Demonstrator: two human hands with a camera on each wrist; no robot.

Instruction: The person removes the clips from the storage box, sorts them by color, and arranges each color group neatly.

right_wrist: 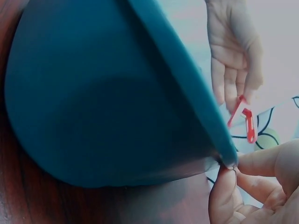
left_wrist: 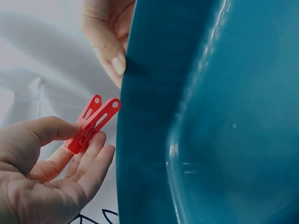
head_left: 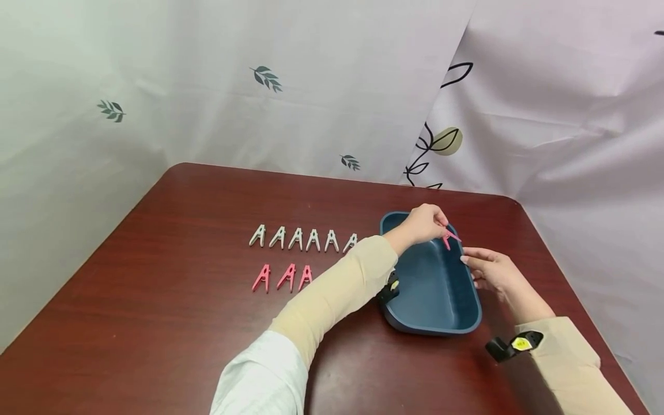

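Note:
My left hand (head_left: pixel 426 223) reaches over the far right part of a blue plastic basin (head_left: pixel 430 288). Between thumb and fingers it pinches a pink clothespin (left_wrist: pixel 96 120), whose two legs spread toward the basin's right rim. In the head view this clothespin (head_left: pixel 449 237) hangs near the inside of that rim. My right hand (head_left: pixel 495 274) is at the basin's right side, pinching the rim between thumb and fingers, as the right wrist view shows at the rim (right_wrist: pixel 205 107).
Left of the basin, a row of several pale clothespins (head_left: pixel 295 238) lies on the dark red table (head_left: pixel 155 300). Three pink clothespins (head_left: pixel 286 276) lie in a nearer row, beside my left sleeve (head_left: pixel 332 300), which crosses the table. A patterned white curtain (head_left: pixel 311 104) hangs behind.

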